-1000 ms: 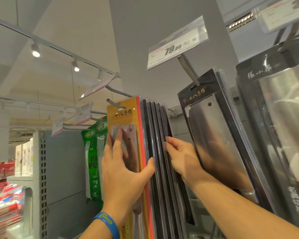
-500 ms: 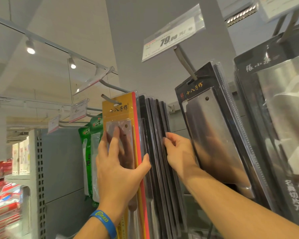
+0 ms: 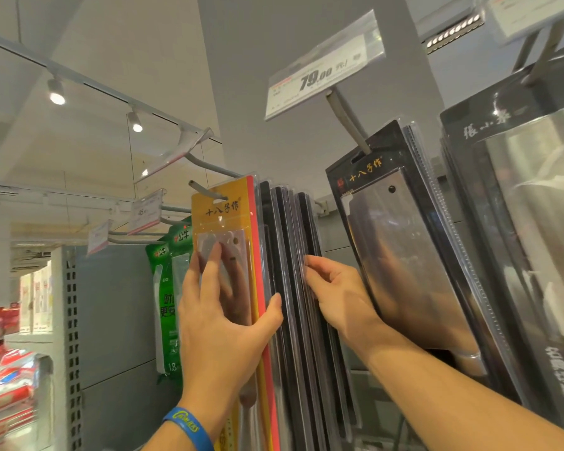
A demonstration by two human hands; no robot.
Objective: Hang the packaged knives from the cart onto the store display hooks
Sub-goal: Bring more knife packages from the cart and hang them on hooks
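A yellow packaged knife (image 3: 223, 206) hangs by its slot on a grey display hook (image 3: 197, 187). My left hand (image 3: 222, 320) grips it, fingers flat on the clear front and thumb round its red right edge. Behind it hang several black packaged knives (image 3: 290, 222) on the same hook. My right hand (image 3: 336, 294) curls its fingers round the right edges of those black packs. The cart is out of view.
A black cleaver pack (image 3: 388, 222) hangs to the right under a 79.00 price tag (image 3: 323, 66). A larger dark pack (image 3: 518, 190) fills the far right. Green packs (image 3: 166, 265) hang to the left on a grey pegboard panel (image 3: 111, 304).
Both hands keep the same hold on the packs. The view has shifted slightly; nothing else has visibly moved.
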